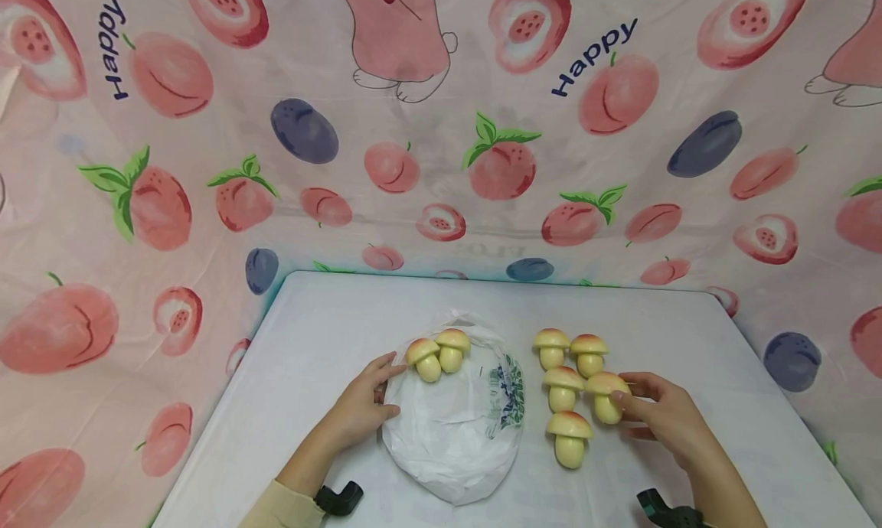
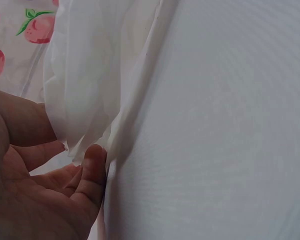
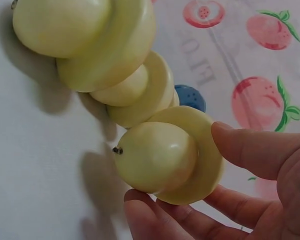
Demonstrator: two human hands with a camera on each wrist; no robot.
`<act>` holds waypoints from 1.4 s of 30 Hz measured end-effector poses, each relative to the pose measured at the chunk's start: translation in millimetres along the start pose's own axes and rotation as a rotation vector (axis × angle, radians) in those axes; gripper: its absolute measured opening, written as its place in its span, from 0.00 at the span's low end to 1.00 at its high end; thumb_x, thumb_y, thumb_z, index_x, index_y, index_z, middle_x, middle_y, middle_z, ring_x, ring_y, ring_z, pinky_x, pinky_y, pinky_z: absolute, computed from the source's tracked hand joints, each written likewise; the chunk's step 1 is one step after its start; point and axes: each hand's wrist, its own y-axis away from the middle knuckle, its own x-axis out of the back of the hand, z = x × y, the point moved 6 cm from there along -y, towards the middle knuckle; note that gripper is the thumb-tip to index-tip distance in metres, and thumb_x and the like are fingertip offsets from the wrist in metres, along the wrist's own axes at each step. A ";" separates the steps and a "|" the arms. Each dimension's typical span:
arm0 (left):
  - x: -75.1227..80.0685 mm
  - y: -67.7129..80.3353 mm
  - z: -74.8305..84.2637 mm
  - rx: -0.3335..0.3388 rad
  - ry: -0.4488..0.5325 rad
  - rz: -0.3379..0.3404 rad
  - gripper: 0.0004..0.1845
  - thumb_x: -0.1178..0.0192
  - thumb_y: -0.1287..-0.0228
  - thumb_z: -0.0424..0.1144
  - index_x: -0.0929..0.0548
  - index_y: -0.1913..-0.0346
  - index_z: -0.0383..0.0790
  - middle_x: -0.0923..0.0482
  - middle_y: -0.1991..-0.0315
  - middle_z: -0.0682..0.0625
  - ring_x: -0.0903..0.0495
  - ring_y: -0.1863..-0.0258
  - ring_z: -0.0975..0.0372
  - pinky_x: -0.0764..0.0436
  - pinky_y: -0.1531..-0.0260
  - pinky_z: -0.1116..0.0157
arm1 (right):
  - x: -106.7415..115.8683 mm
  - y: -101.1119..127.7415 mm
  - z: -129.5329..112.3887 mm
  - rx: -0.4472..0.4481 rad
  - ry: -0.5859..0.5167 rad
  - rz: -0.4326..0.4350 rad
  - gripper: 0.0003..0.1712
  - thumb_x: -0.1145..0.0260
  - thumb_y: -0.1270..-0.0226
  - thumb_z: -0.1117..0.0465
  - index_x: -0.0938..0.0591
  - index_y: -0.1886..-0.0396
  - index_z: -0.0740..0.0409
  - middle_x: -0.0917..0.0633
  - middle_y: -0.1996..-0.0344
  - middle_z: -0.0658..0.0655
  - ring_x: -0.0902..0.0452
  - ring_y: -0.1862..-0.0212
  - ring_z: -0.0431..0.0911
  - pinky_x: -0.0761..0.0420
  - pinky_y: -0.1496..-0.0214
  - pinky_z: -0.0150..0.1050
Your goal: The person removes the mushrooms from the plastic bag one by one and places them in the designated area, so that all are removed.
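Observation:
My left hand is at the left edge of a white plastic bag, pinching the thin film between thumb and fingers. The bag lies spread in a round shape with green print on its right side. Two yellow model mushrooms with orange-tinged caps lean together at its upper left. Right of the bag, my right hand holds another model mushroom by its cap, thumb on one side and fingers on the other. Several more mushrooms stand close to its left in a loose cluster.
The white tabletop meets a fruit-printed cloth hanging behind and at both sides. Black wrist devices sit on both forearms near the front.

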 end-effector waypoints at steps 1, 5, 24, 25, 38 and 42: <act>0.0 0.0 0.1 -0.002 0.000 0.000 0.36 0.27 0.41 0.23 0.19 0.27 0.41 0.38 0.15 0.47 0.20 0.44 0.56 0.18 0.41 0.54 | -0.3 -1.1 1.4 -0.004 -0.003 0.000 0.45 0.29 0.24 0.45 0.33 0.21 0.67 0.24 0.31 0.75 0.12 0.54 0.45 0.08 0.56 0.44; -0.1 -0.6 -0.3 -0.004 -0.008 0.001 0.37 0.27 0.40 0.23 0.20 0.27 0.41 0.39 0.15 0.47 0.21 0.39 0.54 0.19 0.39 0.53 | -1.7 -4.7 5.5 -0.018 -0.005 0.004 0.45 0.29 0.24 0.45 0.33 0.20 0.66 0.23 0.32 0.73 0.13 0.55 0.44 0.08 0.56 0.44; 0.1 -0.8 -2.0 0.007 -0.001 0.004 0.36 0.27 0.40 0.23 0.20 0.27 0.41 0.39 0.15 0.48 0.20 0.43 0.57 0.19 0.43 0.61 | -7.1 -10.1 10.3 -0.023 -0.009 -0.008 0.44 0.30 0.23 0.46 0.34 0.20 0.66 0.26 0.28 0.75 0.14 0.55 0.44 0.08 0.57 0.44; 0.1 -0.7 -1.9 0.007 -0.001 0.003 0.36 0.27 0.40 0.23 0.20 0.27 0.42 0.39 0.15 0.48 0.20 0.43 0.57 0.19 0.43 0.61 | -7.3 -10.3 10.6 -0.024 -0.008 -0.008 0.44 0.30 0.23 0.46 0.34 0.20 0.66 0.26 0.28 0.76 0.14 0.55 0.44 0.08 0.57 0.43; -0.5 -0.6 -1.6 0.006 0.003 -0.002 0.37 0.27 0.39 0.23 0.20 0.26 0.42 0.39 0.15 0.47 0.19 0.42 0.55 0.18 0.40 0.54 | -8.8 -10.8 10.7 -0.036 -0.017 -0.015 0.45 0.30 0.23 0.45 0.34 0.19 0.67 0.27 0.27 0.76 0.11 0.54 0.45 0.09 0.56 0.43; -0.3 -0.6 -1.6 0.005 0.007 0.002 0.37 0.27 0.40 0.23 0.20 0.26 0.41 0.39 0.15 0.47 0.20 0.39 0.54 0.19 0.38 0.52 | -9.1 -11.8 11.0 -0.044 -0.020 -0.016 0.45 0.30 0.23 0.46 0.34 0.20 0.66 0.27 0.27 0.76 0.12 0.52 0.44 0.08 0.55 0.43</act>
